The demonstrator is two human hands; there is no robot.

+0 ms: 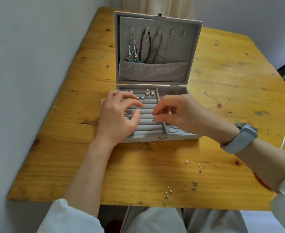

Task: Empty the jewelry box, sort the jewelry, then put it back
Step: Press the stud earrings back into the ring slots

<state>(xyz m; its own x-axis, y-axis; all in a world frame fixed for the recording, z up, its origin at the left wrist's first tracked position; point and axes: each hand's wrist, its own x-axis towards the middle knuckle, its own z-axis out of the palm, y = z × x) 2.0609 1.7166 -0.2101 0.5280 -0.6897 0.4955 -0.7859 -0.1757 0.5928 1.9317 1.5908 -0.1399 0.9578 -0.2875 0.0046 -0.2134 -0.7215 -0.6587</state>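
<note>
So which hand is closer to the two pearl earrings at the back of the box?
Left. The left hand lies just in front of the pearl earrings, its fingers almost reaching them. The right hand is further off, over the divider to their right.

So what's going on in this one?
A person sits at a wooden table with an open grey jewelry box. Both hands are over its ring rolls: the left hand has its fingers curled beside a small silvery piece, and the right hand seems to pinch something too small to make out. Earrings sit in the back rows, necklaces hang in the lid, and several stud earrings lie loose on the table.
</note>
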